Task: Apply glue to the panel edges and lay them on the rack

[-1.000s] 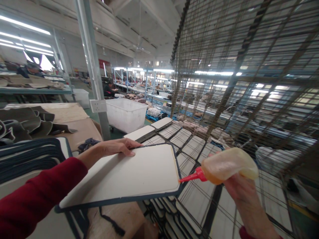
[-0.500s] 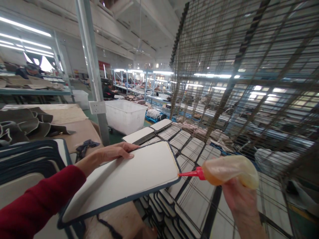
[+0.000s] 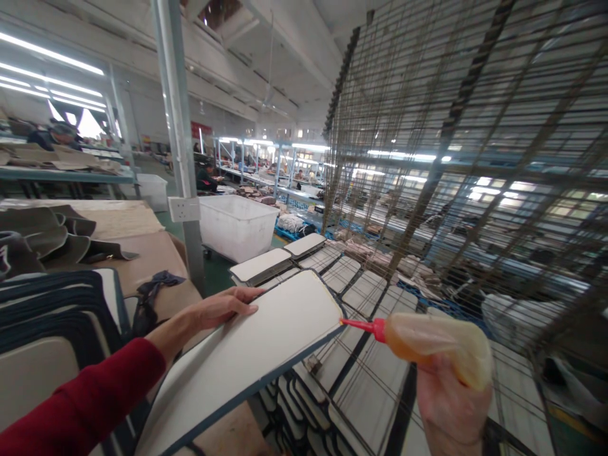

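My left hand (image 3: 228, 307) grips the upper long edge of a white panel with a dark blue border (image 3: 256, 342), thumb on the white face. The panel is tilted, its lower end cut off by the frame. In my right hand (image 3: 451, 399) is a soft, clear squeeze bottle (image 3: 437, 342) with amber liquid, probably glue, and a red nozzle (image 3: 363, 325). The nozzle tip touches the panel's right corner or is very close to it. A thin yellowish line runs along the panel's short right edge.
Similar panels lie on a wire rack (image 3: 375, 361) beneath, and raised wire mesh (image 3: 456, 126) stands at the right. More panels are stacked (image 3: 52, 323) at left. Behind are a metal post (image 3: 178, 126), a white bin (image 3: 237, 221) and a table with grey pieces (image 3: 52, 231).
The panel has tilted more steeply, its lower-left end dropping out of frame. The nozzle tip has shifted slightly up along the corner, while the bottle's body has swung lower.
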`<state>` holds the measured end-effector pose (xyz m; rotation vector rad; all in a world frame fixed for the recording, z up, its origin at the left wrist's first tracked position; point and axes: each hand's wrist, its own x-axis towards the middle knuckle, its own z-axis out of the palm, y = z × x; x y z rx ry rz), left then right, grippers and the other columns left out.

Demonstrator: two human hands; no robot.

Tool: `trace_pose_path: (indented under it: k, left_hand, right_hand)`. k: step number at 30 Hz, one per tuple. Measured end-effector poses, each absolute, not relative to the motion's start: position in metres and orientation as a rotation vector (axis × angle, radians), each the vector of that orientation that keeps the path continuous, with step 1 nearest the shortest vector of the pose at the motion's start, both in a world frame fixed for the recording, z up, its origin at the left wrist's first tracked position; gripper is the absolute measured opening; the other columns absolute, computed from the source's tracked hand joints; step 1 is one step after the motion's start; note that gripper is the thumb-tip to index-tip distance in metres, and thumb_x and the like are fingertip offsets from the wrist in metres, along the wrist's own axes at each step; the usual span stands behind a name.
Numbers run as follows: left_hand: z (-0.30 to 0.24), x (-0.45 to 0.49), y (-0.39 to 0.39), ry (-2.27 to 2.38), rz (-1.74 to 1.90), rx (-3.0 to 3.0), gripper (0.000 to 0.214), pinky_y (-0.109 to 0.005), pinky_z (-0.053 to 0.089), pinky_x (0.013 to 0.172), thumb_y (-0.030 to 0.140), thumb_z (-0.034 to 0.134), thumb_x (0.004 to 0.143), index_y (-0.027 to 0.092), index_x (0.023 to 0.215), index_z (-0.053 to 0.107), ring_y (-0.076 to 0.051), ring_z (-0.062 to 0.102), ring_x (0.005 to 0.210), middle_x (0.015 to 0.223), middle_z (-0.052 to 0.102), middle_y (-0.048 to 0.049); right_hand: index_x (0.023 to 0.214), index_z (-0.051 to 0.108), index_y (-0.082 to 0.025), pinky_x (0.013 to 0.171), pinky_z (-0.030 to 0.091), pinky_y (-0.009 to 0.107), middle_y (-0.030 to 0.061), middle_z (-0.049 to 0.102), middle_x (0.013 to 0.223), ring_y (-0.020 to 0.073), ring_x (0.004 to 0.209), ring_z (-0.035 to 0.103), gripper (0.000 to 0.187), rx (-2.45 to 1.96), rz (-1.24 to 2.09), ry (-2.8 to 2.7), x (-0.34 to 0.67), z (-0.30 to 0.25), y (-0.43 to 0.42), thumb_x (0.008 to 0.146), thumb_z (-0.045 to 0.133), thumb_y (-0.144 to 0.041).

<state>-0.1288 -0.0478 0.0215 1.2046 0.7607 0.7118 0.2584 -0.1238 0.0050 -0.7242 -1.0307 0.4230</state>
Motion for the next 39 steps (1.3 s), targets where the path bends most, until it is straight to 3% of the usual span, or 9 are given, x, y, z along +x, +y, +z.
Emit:
trace_pose_path:
  k: [6, 10, 18, 23, 30, 36, 39]
  left_hand:
    - [0.005, -0.124, -0.047, 0.71, 0.768, 1.131, 0.056, -0.026, 0.052, 0.077, 0.022, 0.076, 0.069, 0.018, 0.123, 0.063, -0.022, 0.069, 0.089, 0.107, 0.072, -0.0092]
    - [0.001, -0.121, -0.05, 0.758, 0.813, 1.084, 0.062, -0.025, 0.052, 0.076, 0.024, 0.08, 0.063, 0.017, 0.123, 0.063, -0.022, 0.069, 0.088, 0.107, 0.072, -0.0091]
    - [-0.007, -0.116, -0.054, 0.783, 0.857, 1.017, 0.073, -0.023, 0.051, 0.074, 0.026, 0.083, 0.059, 0.017, 0.127, 0.059, -0.02, 0.069, 0.083, 0.105, 0.073, -0.0085]
    - [-0.005, -0.114, -0.058, 0.749, 0.868, 1.02, 0.066, -0.023, 0.052, 0.071, 0.025, 0.081, 0.064, 0.017, 0.126, 0.061, -0.019, 0.069, 0.079, 0.101, 0.074, -0.0081]
    - [-0.004, -0.114, -0.06, 0.781, 0.935, 0.999, 0.061, -0.024, 0.052, 0.069, 0.021, 0.08, 0.063, 0.016, 0.121, 0.064, -0.019, 0.069, 0.075, 0.095, 0.075, -0.0078]
    - [0.002, -0.113, -0.065, 0.775, 0.944, 0.993, 0.059, -0.025, 0.052, 0.068, 0.021, 0.081, 0.063, 0.015, 0.119, 0.065, -0.02, 0.069, 0.074, 0.093, 0.075, -0.0091]
    - [0.004, -0.115, -0.066, 0.774, 0.945, 0.962, 0.06, -0.025, 0.053, 0.067, 0.023, 0.082, 0.061, 0.014, 0.118, 0.065, -0.019, 0.069, 0.071, 0.09, 0.075, -0.0088]
  right_hand:
    - [0.1, 0.063, -0.024, 0.094, 0.051, 0.046, 0.0039, 0.067, 0.107, 0.0273, 0.113, 0.058, 0.031, -0.683, 0.245, -0.892, 0.237, 0.004, -0.123, 0.072, 0.074, -0.02]
    - [0.106, 0.061, -0.026, 0.094, 0.052, 0.039, -0.001, 0.066, 0.109, 0.0208, 0.11, 0.06, 0.034, -0.673, 0.266, -0.884, 0.233, 0.001, -0.121, 0.075, 0.071, -0.015]
    - [0.11, 0.06, -0.024, 0.083, 0.057, 0.051, 0.0064, 0.069, 0.101, 0.0315, 0.099, 0.065, 0.047, -0.774, 0.13, -0.94, 0.234, -0.012, -0.118, 0.067, 0.078, -0.015]
    - [0.098, 0.064, -0.022, 0.082, 0.058, 0.049, 0.005, 0.07, 0.086, 0.0333, 0.096, 0.066, 0.046, -0.834, 0.171, -1.043, 0.238, -0.006, -0.12, 0.058, 0.085, -0.015]
    - [0.108, 0.059, -0.022, 0.089, 0.054, 0.051, 0.0077, 0.067, 0.104, 0.0314, 0.105, 0.062, 0.043, -0.865, 0.043, -1.061, 0.223, -0.018, -0.109, 0.072, 0.075, -0.04]
    - [0.09, 0.063, -0.019, 0.084, 0.049, 0.065, 0.0105, 0.065, 0.086, 0.0404, 0.104, 0.059, 0.046, -0.976, -0.035, -1.202, 0.239, -0.025, -0.11, 0.061, 0.081, -0.049]
    - [0.093, 0.062, -0.019, 0.081, 0.049, 0.065, 0.0105, 0.064, 0.088, 0.0402, 0.103, 0.058, 0.045, -1.01, -0.011, -1.264, 0.24, -0.026, -0.115, 0.064, 0.079, -0.05]
